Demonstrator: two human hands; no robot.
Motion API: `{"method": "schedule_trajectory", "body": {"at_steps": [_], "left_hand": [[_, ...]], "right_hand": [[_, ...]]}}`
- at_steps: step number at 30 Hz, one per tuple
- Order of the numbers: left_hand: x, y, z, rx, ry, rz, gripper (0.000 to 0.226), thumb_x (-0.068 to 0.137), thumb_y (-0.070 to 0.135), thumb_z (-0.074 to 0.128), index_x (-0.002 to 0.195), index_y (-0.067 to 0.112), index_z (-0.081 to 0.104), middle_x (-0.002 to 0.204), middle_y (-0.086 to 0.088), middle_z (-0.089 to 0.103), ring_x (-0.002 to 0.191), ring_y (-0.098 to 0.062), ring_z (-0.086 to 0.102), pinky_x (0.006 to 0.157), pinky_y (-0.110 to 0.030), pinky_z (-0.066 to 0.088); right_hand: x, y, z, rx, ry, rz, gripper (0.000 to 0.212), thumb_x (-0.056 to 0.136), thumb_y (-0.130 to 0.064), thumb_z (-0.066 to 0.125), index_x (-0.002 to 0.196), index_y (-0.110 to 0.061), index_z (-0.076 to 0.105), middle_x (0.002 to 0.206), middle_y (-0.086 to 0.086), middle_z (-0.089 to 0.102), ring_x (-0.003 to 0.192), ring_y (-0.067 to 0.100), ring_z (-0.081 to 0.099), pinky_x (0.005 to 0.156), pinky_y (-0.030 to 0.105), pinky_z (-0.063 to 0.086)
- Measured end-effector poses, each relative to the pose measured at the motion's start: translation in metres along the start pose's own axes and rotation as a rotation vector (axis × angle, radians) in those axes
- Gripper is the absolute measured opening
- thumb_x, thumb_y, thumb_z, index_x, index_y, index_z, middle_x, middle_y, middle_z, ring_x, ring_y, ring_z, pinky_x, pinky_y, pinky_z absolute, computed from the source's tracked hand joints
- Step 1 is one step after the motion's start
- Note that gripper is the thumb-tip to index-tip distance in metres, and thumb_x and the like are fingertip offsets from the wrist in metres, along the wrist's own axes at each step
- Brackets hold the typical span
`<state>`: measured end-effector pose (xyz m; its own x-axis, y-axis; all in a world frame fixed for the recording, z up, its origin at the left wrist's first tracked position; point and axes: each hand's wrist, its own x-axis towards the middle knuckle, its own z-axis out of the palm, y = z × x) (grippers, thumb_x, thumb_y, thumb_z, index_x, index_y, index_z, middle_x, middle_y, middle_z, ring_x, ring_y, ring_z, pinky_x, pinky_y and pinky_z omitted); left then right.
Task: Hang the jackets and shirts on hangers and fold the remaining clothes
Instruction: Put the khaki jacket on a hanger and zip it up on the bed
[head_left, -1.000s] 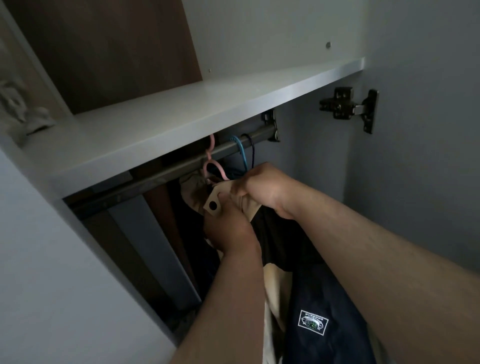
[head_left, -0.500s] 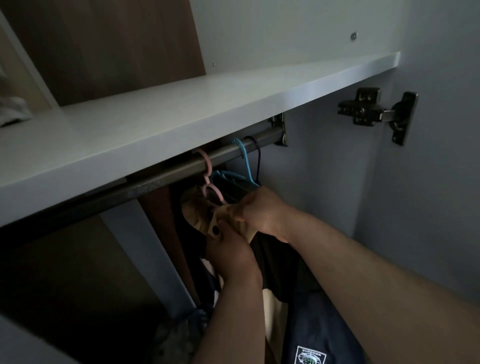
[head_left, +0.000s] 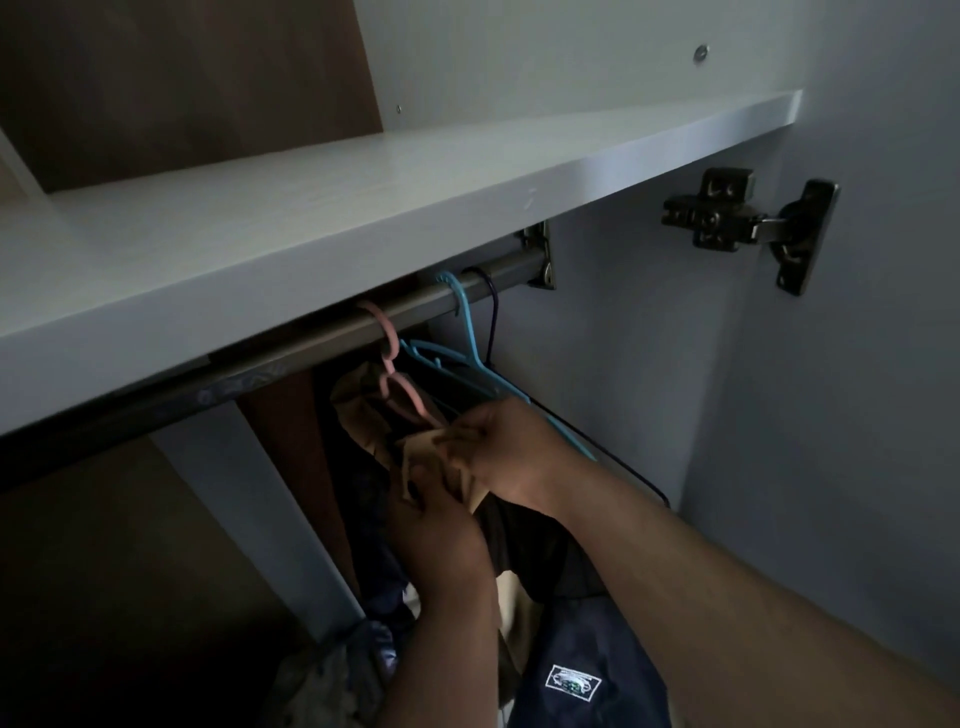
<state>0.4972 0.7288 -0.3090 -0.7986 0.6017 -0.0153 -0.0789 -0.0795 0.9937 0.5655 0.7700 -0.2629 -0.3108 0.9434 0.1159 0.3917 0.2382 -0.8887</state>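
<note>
Inside a dark wardrobe a beige and dark blue jacket (head_left: 592, 670) hangs on a pink hanger (head_left: 390, 364) hooked over the metal rail (head_left: 322, 332). My left hand (head_left: 436, 540) grips the beige collar (head_left: 421, 452) from below. My right hand (head_left: 498, 452) pinches the same collar from the right. A blue hanger (head_left: 467, 348) and a thin dark hanger (head_left: 491, 322) hang on the rail just right of the pink one, behind my right hand.
A white shelf (head_left: 363, 208) runs just above the rail. A metal door hinge (head_left: 748, 223) sits on the right wall. A vertical white divider (head_left: 249, 514) stands to the left, and patterned fabric (head_left: 332, 675) lies low in the wardrobe.
The view has tilted down and closer to the rail. Both hands stay on the beige collar and have shifted their hold on it slightly.
</note>
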Motion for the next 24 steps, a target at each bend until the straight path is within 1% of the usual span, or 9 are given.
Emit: {"method": "schedule_trajectory", "body": {"at_steps": [3,6,9,11,13,15,17,21,24], "left_hand": [[0.000,0.000,0.000,0.002,-0.009,-0.002,0.033,0.102,0.017,0.041,0.128,0.010,0.060,0.125,-0.004,0.061,0.112,-0.017,0.056,0.095,-0.026,0.040],[0.000,0.001,0.000,-0.005,-0.011,-0.003,0.034,0.102,0.017,0.041,0.130,0.012,0.059,0.130,-0.007,0.060,0.116,-0.019,0.056,0.097,-0.025,0.042],[-0.003,0.001,-0.001,-0.011,0.003,0.008,0.034,0.102,0.015,0.041,0.130,0.010,0.059,0.130,-0.009,0.060,0.105,-0.010,0.054,0.079,-0.007,0.037],[-0.003,0.001,-0.003,-0.006,-0.001,-0.005,0.035,0.102,0.017,0.041,0.132,0.012,0.057,0.130,-0.010,0.060,0.108,-0.015,0.056,0.086,-0.015,0.040],[-0.005,0.002,-0.006,0.014,-0.015,-0.008,0.036,0.101,0.018,0.041,0.134,0.014,0.055,0.133,-0.010,0.058,0.117,-0.023,0.056,0.097,-0.028,0.041],[-0.008,0.007,-0.008,0.050,-0.018,0.050,0.037,0.099,0.014,0.044,0.135,0.011,0.053,0.135,-0.012,0.057,0.122,-0.026,0.054,0.100,-0.027,0.039],[-0.013,0.014,-0.011,0.130,-0.018,0.159,0.040,0.096,0.009,0.049,0.135,0.004,0.051,0.135,-0.017,0.055,0.123,-0.030,0.053,0.096,-0.022,0.037],[-0.029,0.021,-0.026,0.422,-0.099,0.313,0.055,0.087,0.006,0.062,0.138,-0.002,0.045,0.142,-0.024,0.046,0.133,-0.034,0.042,0.110,-0.033,0.030],[-0.050,0.017,-0.042,0.618,-0.241,0.371,0.058,0.079,0.002,0.067,0.135,-0.001,0.049,0.141,-0.027,0.043,0.133,-0.037,0.037,0.110,-0.039,0.029]], "right_hand": [[-0.001,0.003,0.002,0.049,-0.016,-0.010,0.009,0.086,-0.018,0.068,0.087,-0.012,0.074,0.070,-0.006,0.067,0.054,-0.012,0.053,0.052,0.003,0.040],[-0.003,0.005,0.003,0.006,-0.016,-0.025,0.012,0.086,-0.017,0.067,0.090,-0.006,0.072,0.085,0.007,0.072,0.063,-0.003,0.054,0.056,0.007,0.041],[-0.007,0.005,0.001,0.011,-0.023,-0.009,0.015,0.087,-0.020,0.068,0.100,-0.014,0.072,0.094,0.002,0.072,0.081,0.005,0.063,0.075,0.016,0.049],[-0.011,0.005,-0.002,0.040,-0.043,0.007,0.019,0.088,-0.022,0.068,0.106,-0.018,0.071,0.098,0.000,0.072,0.091,0.010,0.065,0.084,0.025,0.052],[-0.016,0.006,-0.007,0.045,-0.050,0.003,0.020,0.089,-0.023,0.067,0.108,-0.019,0.071,0.100,-0.002,0.071,0.093,0.009,0.065,0.083,0.022,0.051],[-0.022,0.007,-0.013,0.058,-0.064,0.006,0.018,0.089,-0.022,0.066,0.107,-0.021,0.072,0.100,-0.004,0.072,0.093,0.006,0.065,0.083,0.019,0.050],[-0.029,0.008,-0.022,0.036,-0.065,0.004,0.017,0.092,-0.022,0.063,0.106,-0.021,0.072,0.098,-0.008,0.071,0.094,0.006,0.066,0.086,0.021,0.050],[-0.047,0.011,-0.050,-0.413,0.032,-0.061,0.024,0.091,-0.022,0.055,0.110,-0.020,0.070,0.107,-0.001,0.070,0.101,0.017,0.064,0.081,0.023,0.046],[-0.070,0.013,-0.064,-0.604,0.115,-0.080,0.027,0.089,-0.020,0.053,0.111,-0.018,0.068,0.116,0.009,0.066,0.108,0.028,0.060,0.089,0.035,0.049]]}}
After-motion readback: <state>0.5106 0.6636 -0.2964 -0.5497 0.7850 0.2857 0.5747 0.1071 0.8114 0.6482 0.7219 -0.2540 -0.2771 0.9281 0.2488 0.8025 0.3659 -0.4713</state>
